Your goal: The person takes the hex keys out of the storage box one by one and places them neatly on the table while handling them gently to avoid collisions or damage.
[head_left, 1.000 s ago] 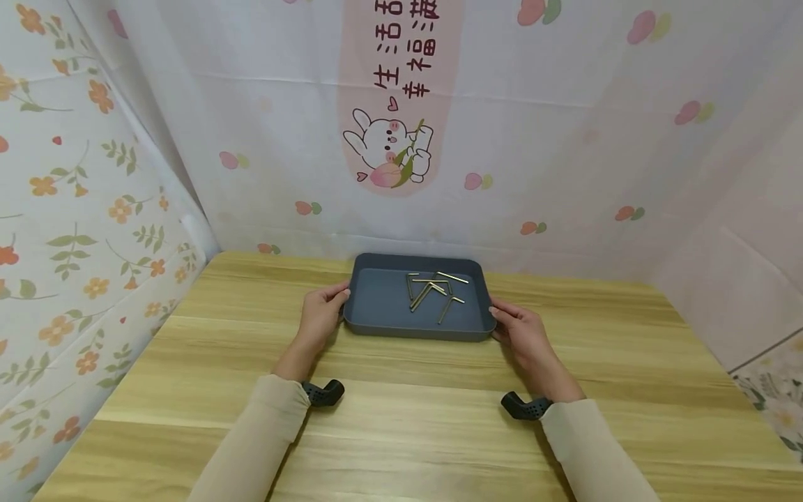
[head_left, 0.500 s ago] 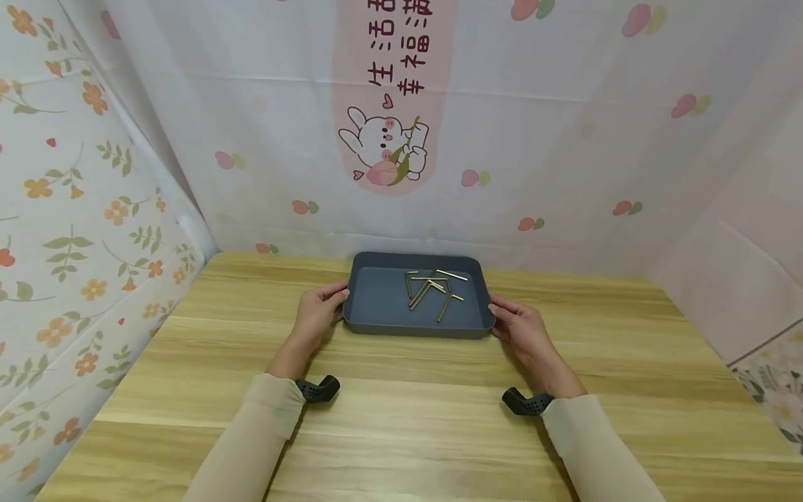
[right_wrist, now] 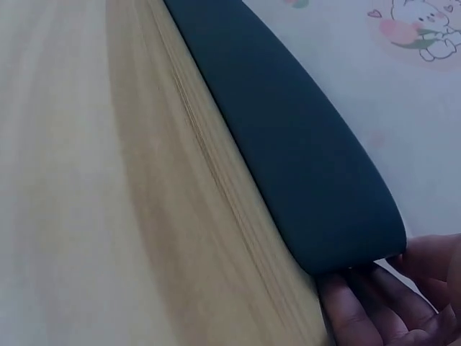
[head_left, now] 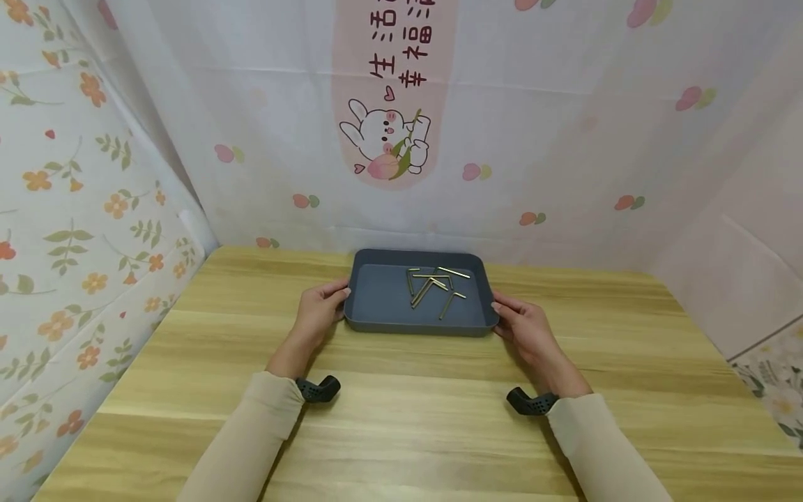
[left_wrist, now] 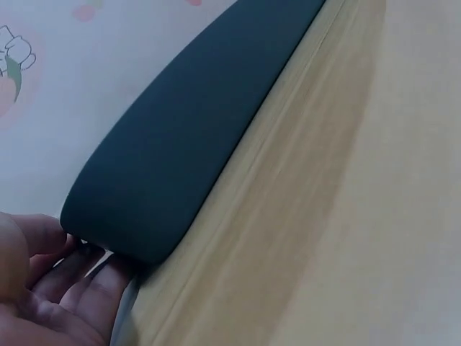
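Observation:
A dark blue-grey rectangular tray (head_left: 376, 300) sits at the far side of the table in the head view. Several gold-coloured L-shaped hex keys (head_left: 447, 305) lie loosely across one another in its middle and right part. My left hand (head_left: 316, 314) grips the tray's left end, thumb at the rim. At the right end, my right hand (head_left: 527, 335) holds it the same way. The left wrist view shows the tray's outer wall (left_wrist: 166, 144) with fingers (left_wrist: 101, 288) curled under its corner. Fingers (right_wrist: 349, 310) also reach beneath the opposite corner in the right wrist view.
The wood-grain table (head_left: 401, 411) spreads out in front of the tray and to both sides. Close behind the tray hangs a white printed curtain (head_left: 533, 139). A floral cloth (head_left: 94, 230) hangs along the left side. Each wrist wears a dark camera mount (head_left: 320, 389).

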Tool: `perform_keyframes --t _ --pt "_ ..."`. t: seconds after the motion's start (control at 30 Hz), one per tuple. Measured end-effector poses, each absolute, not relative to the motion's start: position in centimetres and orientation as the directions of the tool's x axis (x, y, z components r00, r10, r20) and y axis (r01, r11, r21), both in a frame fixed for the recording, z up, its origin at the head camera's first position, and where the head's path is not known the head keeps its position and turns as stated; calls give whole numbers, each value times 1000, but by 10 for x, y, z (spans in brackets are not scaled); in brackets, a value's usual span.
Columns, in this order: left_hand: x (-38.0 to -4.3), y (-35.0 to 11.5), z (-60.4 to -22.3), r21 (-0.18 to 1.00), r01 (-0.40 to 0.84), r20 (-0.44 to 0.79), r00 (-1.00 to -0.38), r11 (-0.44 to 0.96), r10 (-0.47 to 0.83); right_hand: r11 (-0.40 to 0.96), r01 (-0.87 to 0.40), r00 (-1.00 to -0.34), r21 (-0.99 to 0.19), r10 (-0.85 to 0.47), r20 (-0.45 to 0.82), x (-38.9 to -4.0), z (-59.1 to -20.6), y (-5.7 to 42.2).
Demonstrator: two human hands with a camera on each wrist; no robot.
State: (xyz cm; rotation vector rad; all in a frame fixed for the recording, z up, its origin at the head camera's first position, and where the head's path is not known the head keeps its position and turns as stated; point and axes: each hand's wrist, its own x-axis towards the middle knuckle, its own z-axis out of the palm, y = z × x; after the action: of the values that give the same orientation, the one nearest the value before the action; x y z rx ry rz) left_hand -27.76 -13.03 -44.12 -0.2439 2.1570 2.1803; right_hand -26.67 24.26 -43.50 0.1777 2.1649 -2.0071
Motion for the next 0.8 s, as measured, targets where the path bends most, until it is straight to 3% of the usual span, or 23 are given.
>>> perform_keyframes --t 0.8 --pt "-249 -130 -442 984 -176 -176 -984 17 9 181 201 -976 -963 -51 -213 -233 -432 258"
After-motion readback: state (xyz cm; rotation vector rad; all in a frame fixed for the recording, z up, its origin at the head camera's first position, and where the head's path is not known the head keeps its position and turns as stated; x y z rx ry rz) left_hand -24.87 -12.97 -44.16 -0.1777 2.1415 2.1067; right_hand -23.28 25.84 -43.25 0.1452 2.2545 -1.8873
